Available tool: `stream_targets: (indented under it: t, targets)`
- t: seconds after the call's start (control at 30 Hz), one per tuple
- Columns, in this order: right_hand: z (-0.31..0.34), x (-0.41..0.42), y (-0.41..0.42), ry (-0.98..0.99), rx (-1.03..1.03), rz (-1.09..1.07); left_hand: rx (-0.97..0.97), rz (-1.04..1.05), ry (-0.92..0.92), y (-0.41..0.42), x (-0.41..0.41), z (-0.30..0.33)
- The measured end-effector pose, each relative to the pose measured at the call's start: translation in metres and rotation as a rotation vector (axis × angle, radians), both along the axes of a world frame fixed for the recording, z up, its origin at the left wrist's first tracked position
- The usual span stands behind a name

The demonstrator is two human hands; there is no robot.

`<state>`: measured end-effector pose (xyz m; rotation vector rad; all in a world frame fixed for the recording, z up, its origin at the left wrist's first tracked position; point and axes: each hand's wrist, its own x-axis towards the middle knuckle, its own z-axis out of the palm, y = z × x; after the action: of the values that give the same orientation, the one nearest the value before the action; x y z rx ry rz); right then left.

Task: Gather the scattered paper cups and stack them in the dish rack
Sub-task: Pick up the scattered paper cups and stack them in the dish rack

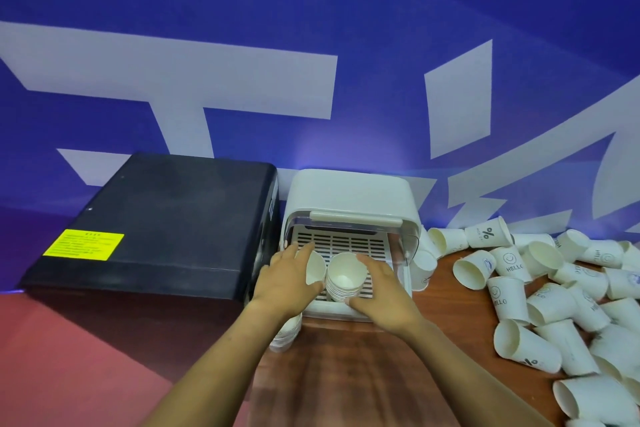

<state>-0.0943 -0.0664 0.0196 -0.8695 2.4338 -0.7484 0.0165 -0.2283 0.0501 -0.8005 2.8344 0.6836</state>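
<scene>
A white dish rack [349, 199] with a raised clear lid and a slotted tray [349, 246] stands against the blue wall. On the tray stands an upright stack of nested white paper cups [344, 279], mouth up. My right hand [379, 298] wraps the stack's right side. My left hand [289, 276] holds a single paper cup [316, 269] tilted beside the stack. Another short cup stack [285, 334] sits on the table under my left wrist, partly hidden. Several loose cups [540, 295] lie scattered at the right.
A black box [166, 218] with a yellow label stands directly left of the rack. The wooden table [343, 378] runs from the rack toward me. The cup pile fills the table's right side up to the wall.
</scene>
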Motion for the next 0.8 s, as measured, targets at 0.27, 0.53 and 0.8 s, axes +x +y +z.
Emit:
stream_targets:
  t: [0.27, 0.53, 0.8]
  targets:
    - [0.026, 0.018, 0.053, -0.013, 0.003, -0.017, -0.005, -0.108, 0.224, 0.033, 0.021, 0.051]
    - [0.028, 0.046, 0.137, -0.052, -0.005, -0.140, 0.108, -0.200, 0.172, 0.104, 0.019, 0.028]
    - [0.021, 0.017, 0.208, -0.053, -0.019, -0.096, 0.094, -0.151, 0.145, 0.189, -0.004, 0.020]
